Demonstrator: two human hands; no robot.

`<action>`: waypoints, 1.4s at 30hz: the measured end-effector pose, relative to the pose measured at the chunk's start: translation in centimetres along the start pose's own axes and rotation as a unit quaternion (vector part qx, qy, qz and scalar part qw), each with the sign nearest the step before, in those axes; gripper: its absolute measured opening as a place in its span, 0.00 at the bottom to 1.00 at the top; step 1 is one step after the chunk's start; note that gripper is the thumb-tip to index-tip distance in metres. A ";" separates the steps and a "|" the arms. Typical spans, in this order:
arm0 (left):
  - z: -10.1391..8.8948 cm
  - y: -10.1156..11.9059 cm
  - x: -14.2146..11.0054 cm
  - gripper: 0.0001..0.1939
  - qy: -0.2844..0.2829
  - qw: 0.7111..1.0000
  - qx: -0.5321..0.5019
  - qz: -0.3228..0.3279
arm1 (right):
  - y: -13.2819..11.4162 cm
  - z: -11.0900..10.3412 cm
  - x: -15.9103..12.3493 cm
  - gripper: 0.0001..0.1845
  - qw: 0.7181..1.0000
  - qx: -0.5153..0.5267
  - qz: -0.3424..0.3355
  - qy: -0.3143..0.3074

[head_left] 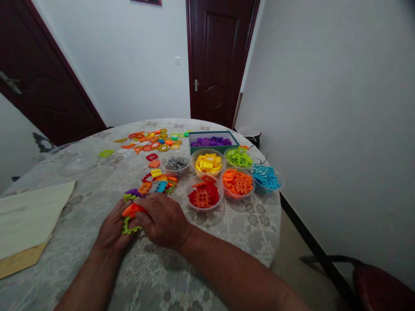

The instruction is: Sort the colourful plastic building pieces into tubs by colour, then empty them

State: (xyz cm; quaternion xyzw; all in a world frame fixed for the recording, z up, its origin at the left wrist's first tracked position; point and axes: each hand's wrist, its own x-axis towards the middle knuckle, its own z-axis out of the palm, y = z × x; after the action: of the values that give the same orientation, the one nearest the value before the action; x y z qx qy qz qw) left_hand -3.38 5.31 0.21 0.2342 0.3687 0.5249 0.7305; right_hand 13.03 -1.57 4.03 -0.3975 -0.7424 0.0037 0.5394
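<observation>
Orange plastic building piece (132,210), pinched in my right hand (164,220), right over the lime-green notched frame (130,230) that my left hand (112,229) grips, both close above the patterned tablecloth (155,276)! Just beyond my fingers, a mixed pile of pieces (158,185); to its right, a round clear tub (194,206) of red ones; farther back, the rectangular box (210,149) loaded with purple pieces (210,141). Whether orange and green interlock, I can't tell.

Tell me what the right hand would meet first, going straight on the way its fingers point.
First the orange plastic piece at the right hand's fingertips; beyond it, probably the left hand, though depth is unclear from this single view.
</observation>
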 end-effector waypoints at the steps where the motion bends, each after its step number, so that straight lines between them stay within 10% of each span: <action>1: -0.1 -0.1 0.1 0.15 -0.011 1.000 0.012 0.006 | -0.1 -1.4 0.6 0.15 1.000 0.000 0.006 0.019; 7: -0.2 -0.4 0.8 0.15 -0.014 1.000 0.002 0.022 | 2.7 -12.8 -0.9 0.12 0.966 -0.117 0.171 0.154; 11: -0.3 -0.5 1.3 0.14 -0.028 0.999 -0.023 0.010 | 6.1 -19.1 -5.4 0.13 0.921 -0.223 0.291 0.134; 19: 0.7 -0.7 0.9 0.11 -0.078 0.996 -0.028 0.012 | 7.6 -21.5 -8.2 0.13 0.893 -0.361 0.269 -0.010; 27: 0.7 -1.2 0.8 0.14 -0.107 0.994 -0.038 -0.008 | 3.1 -17.9 -5.7 0.15 0.911 -0.343 0.218 0.075; 33: 0.8 -1.4 0.4 0.18 -0.131 0.990 -0.047 0.000 | -1.0 -8.2 -2.3 0.14 0.974 -0.141 0.158 -0.078; 42: 0.8 -1.7 0.5 0.22 -0.134 0.990 -0.035 0.011 | 0.8 1.0 -0.8 0.15 0.961 -0.140 0.173 -0.165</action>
State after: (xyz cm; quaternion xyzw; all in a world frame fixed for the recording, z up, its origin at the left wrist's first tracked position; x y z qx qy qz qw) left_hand -1.70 5.28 -0.69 0.2804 0.2461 0.5095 0.7754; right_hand 12.78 -1.11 2.65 -0.5853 -0.7340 0.0588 0.3393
